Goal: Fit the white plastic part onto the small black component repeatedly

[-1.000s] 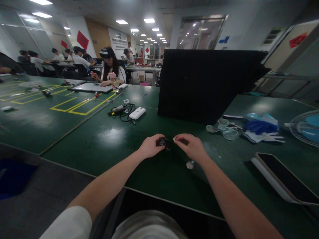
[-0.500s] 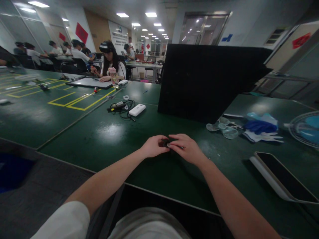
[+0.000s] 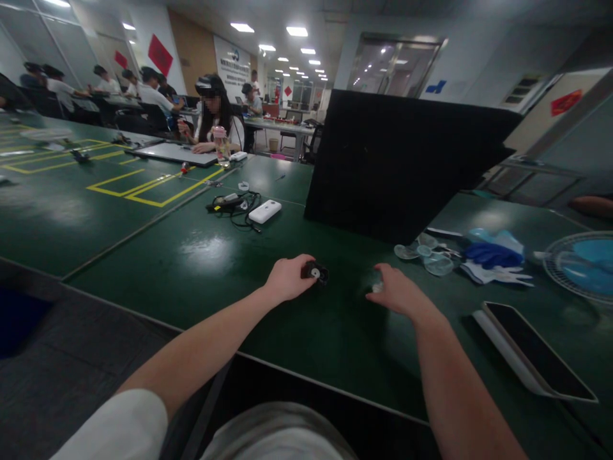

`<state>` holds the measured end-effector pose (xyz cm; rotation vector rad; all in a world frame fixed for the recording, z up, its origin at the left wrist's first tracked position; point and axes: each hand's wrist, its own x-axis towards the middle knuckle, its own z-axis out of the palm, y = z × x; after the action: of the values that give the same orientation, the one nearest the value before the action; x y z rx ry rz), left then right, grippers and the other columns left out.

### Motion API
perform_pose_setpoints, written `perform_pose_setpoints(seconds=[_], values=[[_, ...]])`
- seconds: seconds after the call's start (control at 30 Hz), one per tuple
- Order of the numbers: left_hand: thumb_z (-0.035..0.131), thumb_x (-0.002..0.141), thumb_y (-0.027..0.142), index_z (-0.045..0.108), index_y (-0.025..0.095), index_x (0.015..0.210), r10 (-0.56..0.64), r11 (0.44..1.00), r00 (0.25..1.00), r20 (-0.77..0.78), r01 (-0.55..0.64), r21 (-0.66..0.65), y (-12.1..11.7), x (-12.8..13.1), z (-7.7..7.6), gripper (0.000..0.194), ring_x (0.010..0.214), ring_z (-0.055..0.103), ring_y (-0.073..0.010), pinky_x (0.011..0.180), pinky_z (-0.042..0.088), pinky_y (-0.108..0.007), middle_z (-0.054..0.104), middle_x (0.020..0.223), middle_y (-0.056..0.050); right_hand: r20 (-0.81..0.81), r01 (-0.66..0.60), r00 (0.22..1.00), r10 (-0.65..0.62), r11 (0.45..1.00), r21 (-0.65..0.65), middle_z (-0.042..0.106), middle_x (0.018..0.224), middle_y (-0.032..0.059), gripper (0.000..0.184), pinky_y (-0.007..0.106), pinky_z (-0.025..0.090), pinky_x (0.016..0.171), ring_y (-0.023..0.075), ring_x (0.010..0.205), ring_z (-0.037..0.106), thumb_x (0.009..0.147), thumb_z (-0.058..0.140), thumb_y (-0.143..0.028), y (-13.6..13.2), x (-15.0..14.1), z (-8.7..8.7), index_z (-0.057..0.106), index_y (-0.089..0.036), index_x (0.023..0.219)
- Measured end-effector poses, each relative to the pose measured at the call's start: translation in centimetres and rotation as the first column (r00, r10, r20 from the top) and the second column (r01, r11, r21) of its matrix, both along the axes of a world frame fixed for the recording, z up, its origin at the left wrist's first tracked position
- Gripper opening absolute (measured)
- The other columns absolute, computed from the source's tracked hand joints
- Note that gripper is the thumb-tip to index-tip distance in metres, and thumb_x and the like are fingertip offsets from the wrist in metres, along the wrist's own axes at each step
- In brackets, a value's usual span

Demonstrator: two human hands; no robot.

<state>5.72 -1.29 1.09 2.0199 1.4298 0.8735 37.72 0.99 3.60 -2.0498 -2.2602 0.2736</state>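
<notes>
— Bright rectangular ceiling lights [image 3: 297, 31] over a busy workroom, a glossy dark-green tabletop [image 3: 143, 275] in front of you. How do your hands stand?

— Left hand [image 3: 287, 279] is closed, thumb and fingers gripping a small black part of uneven outline [image 3: 322, 276]. It's low over the green, maybe resting on it; I can't tell which. A round white piece [image 3: 315, 273] shows on it, right beside my thumb tip.

— And the right?

— Right hand [image 3: 398, 291] is well apart from the left, thumb and forefinger curved either side of a small, pale, translucent-looking piece [image 3: 377, 288]. All blur there! Pinched or merely touched, I can't tell.

— So how do you do this well?

— Firm but light on the left, I'd say, thumb off the white round so I can see how it sits. For the pale piece, fingertips only, from both sides, low down; anything that small could skid if I press one edge.

— Anything to mind around you?

— Tall matte-black panel [image 3: 402, 166] standing beyond my hands, clear round plastic pieces [image 3: 438, 262] lying past my right fingers. Short moves, wrists low, look wisest.
</notes>
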Motion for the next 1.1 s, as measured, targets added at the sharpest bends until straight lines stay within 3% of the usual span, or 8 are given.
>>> perform_pose_setpoints(seconds=[0.07,0.17,0.37,0.5,0.63,0.83,1.1], values=[[0.071,0.083,0.035,0.06,0.027,0.13,0.008,0.999,0.997,-0.074,-0.006,0.033,0.0,0.1,0.0,0.049,0.102,0.07,-0.026,0.102,0.049,-0.042,0.075,0.109,-0.005,-0.02,-0.021,1.0,0.021,0.999,-0.024,0.067,0.115,0.0146,0.067,0.037,0.051,0.08,0.0286,0.097,0.067,0.071,0.079,-0.036,0.2,0.4,-0.1,0.057,-0.017,0.131],[0.069,0.085,0.035,0.057,0.027,0.132,0.011,0.999,0.987,-0.158,-0.003,0.048,0.2,0.2,-0.1,0.049,0.104,0.07,-0.0246,0.112,0.04,-0.047,0.075,0.11,-0.003,-0.111,-0.158,0.983,0.15,0.985,-0.071,0.069,0.111,0.0095,0.043,0.032,0.051,0.082,0.0222,0.093,0.068,0.078,0.073,-0.027,0.3,-0.4,-0.3,0.064,-0.02,0.12],[0.066,0.088,0.034,0.055,0.028,0.133,0.038,0.999,0.974,-0.223,-0.031,0.038,0.2,0.2,0.3,0.047,0.11,0.067,-0.0244,0.118,0.03,-0.052,0.073,0.116,-0.003,-0.229,-0.131,0.964,0.136,0.991,0.036,0.064,0.129,0.0115,0.055,0.03,0.053,0.075,0.0193,0.088,0.068,0.081,0.065,-0.016,-0.3,-4.3,-1.1,0.055,-0.022,0.135],[0.065,0.089,0.035,0.054,0.027,0.133,0.031,0.999,0.975,-0.222,-0.023,0.039,0.0,0.2,0.7,0.046,0.11,0.067,-0.0245,0.118,0.031,-0.053,0.073,0.118,-0.003,-0.141,-0.114,0.983,0.121,0.992,0.055,0.07,0.114,0.0107,0.037,0.032,0.052,0.075,0.023,0.091,0.068,0.084,0.066,-0.022,-0.4,-4.8,-1.1,0.066,-0.021,0.121],[0.065,0.088,0.035,0.056,0.027,0.132,0.027,0.999,0.972,-0.234,-0.019,0.04,-0.2,0.3,0.8,0.045,0.108,0.068,-0.0244,0.117,0.032,-0.052,0.073,0.115,-0.003,-0.206,-0.057,0.976,0.067,0.997,0.054,0.074,0.098,0.0052,0.042,0.03,0.05,0.063,0.02,0.078,0.068,0.084,0.066,-0.027,-0.3,-4.8,-1.1,0.064,-0.024,0.127],[0.065,0.088,0.035,0.057,0.025,0.13,0.011,0.999,0.972,-0.233,0.001,0.052,-0.3,0.6,0.8,0.044,0.105,0.069,-0.0242,0.114,0.036,-0.05,0.074,0.113,-0.003,-0.444,-0.17,0.852,0.279,0.948,0.27,0.074,0.091,0.0048,0.025,0.03,0.053,0.064,0.0176,0.071,0.066,0.09,0.06,-0.037,-1.7,-6.5,-0.9,0.071,-0.022,0.107],[0.067,0.086,0.036,0.058,0.027,0.129,-0.015,0.995,0.971,-0.239,0.038,0.089,-0.5,0.8,0.6,0.044,0.104,0.069,-0.0227,0.107,0.045,-0.041,0.074,0.111,-0.002,-0.383,-0.287,0.816,0.433,0.878,0.382,0.073,0.087,0.0045,0.019,0.031,0.051,0.062,0.0171,0.069,0.065,0.092,0.061,-0.035,-2.9,-8.0,-0.3,0.075,-0.022,0.095]])
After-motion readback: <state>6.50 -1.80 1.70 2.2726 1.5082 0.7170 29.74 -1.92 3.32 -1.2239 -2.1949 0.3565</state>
